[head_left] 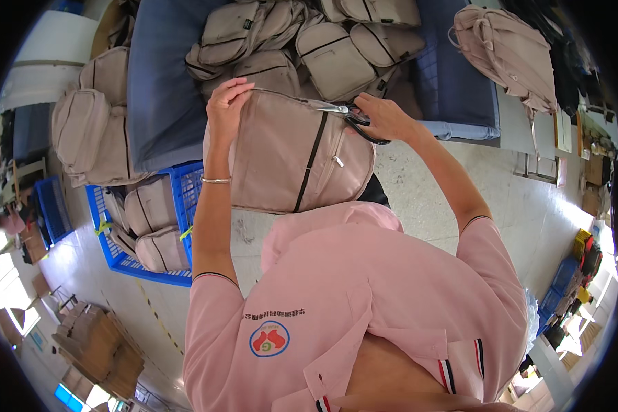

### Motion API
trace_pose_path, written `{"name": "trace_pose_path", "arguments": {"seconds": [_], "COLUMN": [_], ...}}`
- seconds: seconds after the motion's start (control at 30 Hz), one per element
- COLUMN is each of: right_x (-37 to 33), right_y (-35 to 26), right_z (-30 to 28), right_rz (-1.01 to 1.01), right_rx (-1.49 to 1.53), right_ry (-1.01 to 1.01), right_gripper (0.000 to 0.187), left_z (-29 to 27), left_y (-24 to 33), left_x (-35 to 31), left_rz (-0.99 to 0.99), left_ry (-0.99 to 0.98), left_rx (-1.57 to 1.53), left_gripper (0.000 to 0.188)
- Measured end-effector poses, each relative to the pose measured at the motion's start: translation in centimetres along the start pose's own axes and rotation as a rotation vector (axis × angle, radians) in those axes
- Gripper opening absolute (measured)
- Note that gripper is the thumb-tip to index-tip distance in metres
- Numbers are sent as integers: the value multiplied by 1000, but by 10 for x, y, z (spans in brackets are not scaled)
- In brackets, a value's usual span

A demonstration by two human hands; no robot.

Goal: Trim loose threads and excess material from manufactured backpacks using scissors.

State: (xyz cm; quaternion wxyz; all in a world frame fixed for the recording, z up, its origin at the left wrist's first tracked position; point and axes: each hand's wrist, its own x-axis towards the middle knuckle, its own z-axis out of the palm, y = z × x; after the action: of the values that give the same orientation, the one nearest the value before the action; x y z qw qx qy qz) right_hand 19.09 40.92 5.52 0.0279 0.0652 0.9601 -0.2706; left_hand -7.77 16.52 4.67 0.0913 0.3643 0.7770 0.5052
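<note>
A beige backpack (275, 151) with a black zipper line hangs in front of me, near the edge of a large blue bin. My left hand (228, 103) pinches its upper left corner between thumb and fingers. In my right hand (384, 118) is a pair of scissors (357, 122) with black handles, fingers wrapped round the grips. Their metal blades point left and lie along the backpack's top edge. Whether the blades touch a thread there is too small to tell.
Several beige backpacks (333, 62) fill the blue fabric-sided bin (165, 82) ahead. A blue plastic crate (151, 275) with more bags stands at left, beneath stacked backpacks (82, 130). Another backpack (505, 55) rests at the far right. Cardboard boxes (99, 343) sit behind left.
</note>
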Motion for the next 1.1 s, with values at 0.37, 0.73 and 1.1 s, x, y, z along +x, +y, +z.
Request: {"name": "trace_pose_path", "arguments": {"seconds": [0.37,0.73,1.1], "right_x": [-3,13,12], "right_y": [7,-11,-15], "right_z": [9,13,17], "right_rz": [3,-1,49], "right_rx": [5,-84,-126], "right_ry": [-25,57,5], "right_gripper": [39,54,48], "left_z": [2,2,3], "left_y": [-9,-9,-16], "left_x": [2,1,2], "left_rz": [-25,-56,-67], "left_ry": [-21,-52,-53], "left_rx": [-15,-16,-72], "left_gripper": [17,19,19]}}
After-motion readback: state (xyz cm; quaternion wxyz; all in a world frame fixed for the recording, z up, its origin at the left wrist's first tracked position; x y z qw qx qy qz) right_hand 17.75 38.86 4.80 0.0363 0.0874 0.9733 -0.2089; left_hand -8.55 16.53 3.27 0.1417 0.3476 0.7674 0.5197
